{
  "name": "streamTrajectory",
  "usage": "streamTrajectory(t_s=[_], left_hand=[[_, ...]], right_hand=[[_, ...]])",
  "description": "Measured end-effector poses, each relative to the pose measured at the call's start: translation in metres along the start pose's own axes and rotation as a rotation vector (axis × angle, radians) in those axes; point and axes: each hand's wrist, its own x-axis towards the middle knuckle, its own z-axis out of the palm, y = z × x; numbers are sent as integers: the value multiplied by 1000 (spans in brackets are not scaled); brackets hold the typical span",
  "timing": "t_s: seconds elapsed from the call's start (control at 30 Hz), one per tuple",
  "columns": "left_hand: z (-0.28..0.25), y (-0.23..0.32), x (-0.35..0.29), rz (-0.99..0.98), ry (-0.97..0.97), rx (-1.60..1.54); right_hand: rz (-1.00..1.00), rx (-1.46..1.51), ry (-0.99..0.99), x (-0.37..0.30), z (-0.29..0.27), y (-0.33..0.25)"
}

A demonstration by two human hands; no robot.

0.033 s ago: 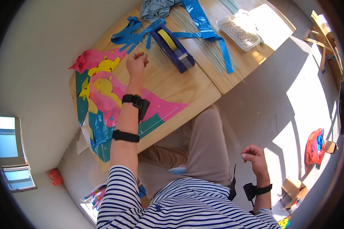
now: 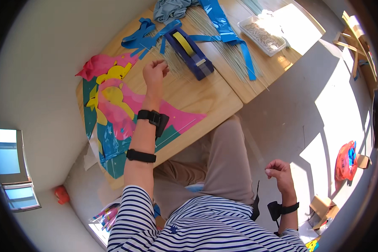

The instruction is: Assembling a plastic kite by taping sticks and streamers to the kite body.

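My left hand [image 2: 155, 72] hovers over the wooden table, just left of the blue tape dispenser [image 2: 190, 54] with its yellow core. Its fingers are curled in, and whether anything small is between them cannot be seen. Below it lie pink and green kite-like sheets [image 2: 178, 117] with a yellow cartoon figure [image 2: 113, 93], partly hidden by my forearm. Blue film strips [image 2: 139, 37] lie beyond the hand, close to the dispenser. My right hand [image 2: 280, 174] hangs beside my right thigh, away from the table, its fingers closed with nothing showing in them.
Thin pale rods [image 2: 235, 63] spread over the table behind the dispenser, under a wide blue film strip [image 2: 218, 21]. A clear plastic tub [image 2: 262, 35] of small white pieces stands farther right. A red plastic bag [image 2: 346, 161] and a cardboard box [image 2: 323, 206] rest on the floor at right.
My left hand has shifted slightly right and nearer to me, toward the tape dispenser, with its fingers still curled. My right hand stays where it was.
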Motion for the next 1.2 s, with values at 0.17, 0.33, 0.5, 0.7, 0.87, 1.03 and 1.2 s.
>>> streamTrajectory(t_s=[0.17, 0.33, 0.5, 0.7, 0.87, 1.03, 1.2], left_hand=[[84, 5, -92, -389, -177, -536], [116, 3, -92, -573, -42, -881], [127, -1, -88, -611, 83, -923], [137, 11, -87, -704, 195, -829], [133, 11, -83, -720, 207, -831], [127, 2, -112, -735, 41, -856], [81, 33, -156, -492, -215, -1027]], right_hand=[[14, -15, 41, 7, -3, 5], [-14, -2, 12, 11, -4, 11], [-33, 5, 12, 11, -3, 14], [-93, -5, 46, 14, -3, 23], [-141, -41, 72, 13, 0, 27], [-140, -147, 167, 4, -16, 46], [-219, -115, 155, -11, -16, 46]])
